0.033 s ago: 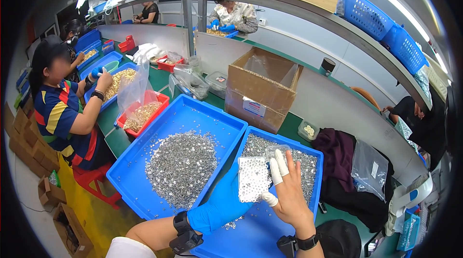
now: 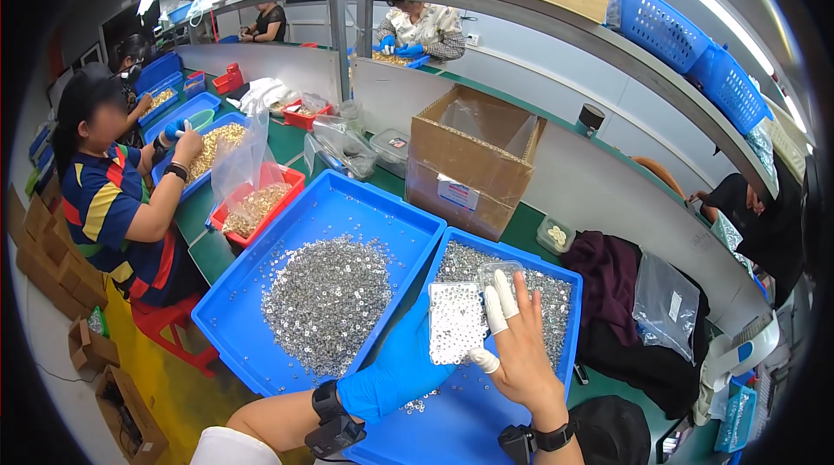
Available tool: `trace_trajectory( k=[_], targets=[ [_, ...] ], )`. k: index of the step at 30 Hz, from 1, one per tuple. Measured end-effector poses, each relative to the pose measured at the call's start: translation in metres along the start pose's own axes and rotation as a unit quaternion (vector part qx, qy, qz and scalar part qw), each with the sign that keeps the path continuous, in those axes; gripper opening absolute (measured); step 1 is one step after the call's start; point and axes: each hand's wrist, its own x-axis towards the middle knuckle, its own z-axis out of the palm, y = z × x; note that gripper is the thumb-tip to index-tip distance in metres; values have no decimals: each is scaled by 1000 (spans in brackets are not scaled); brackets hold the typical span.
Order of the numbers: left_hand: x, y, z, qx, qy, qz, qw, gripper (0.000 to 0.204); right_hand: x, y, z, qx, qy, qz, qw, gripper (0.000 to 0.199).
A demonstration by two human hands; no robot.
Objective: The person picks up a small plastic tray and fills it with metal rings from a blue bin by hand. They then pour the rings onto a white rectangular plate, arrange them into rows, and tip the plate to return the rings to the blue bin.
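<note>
My left hand (image 2: 391, 375), in a blue glove, grips a small clear square box (image 2: 454, 323) from its left side. A layer of small shiny rings fills the box against a white background. My right hand (image 2: 524, 343) is beside the box with its fingers stretched out; white finger cots cover the thumb and two fingers. The thumb reaches the lower right edge of the box. A clear plastic piece (image 2: 497, 269) shows behind the cotted fingers, partly hidden. Beneath both hands lies a blue tray (image 2: 417, 435) with many small metal rings (image 2: 556, 295) at its far end.
Another blue tray (image 2: 248, 308) to the left bears a heap of metal rings (image 2: 326, 304). Behind stand a cardboard box (image 2: 465, 161) and a red bin (image 2: 291, 176) of gold-coloured parts. Dark cloth (image 2: 608, 291) lies right. A co-worker (image 2: 117, 195) sits left.
</note>
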Motion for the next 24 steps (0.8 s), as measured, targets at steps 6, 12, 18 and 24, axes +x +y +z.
trace_trajectory(
  k=[6, 12, 18, 24],
  targets=[
    [0, -2, -2, 18, 5, 13, 1000, 46, 1, -11, -3, -76, -55, -4, 996, 74],
    [0, -3, 0, 61, -7, 20, 998, 47, 2, -14, -3, -78, -54, 4, 995, 72],
    [-2, -1, 4, 34, -2, 8, 999, 46, 3, -19, -4, -79, -81, -18, 993, 68],
    [-3, -3, 3, 30, 14, 8, 999, 44, 2, -19, -4, -78, -86, -29, 993, 68]
  ],
)
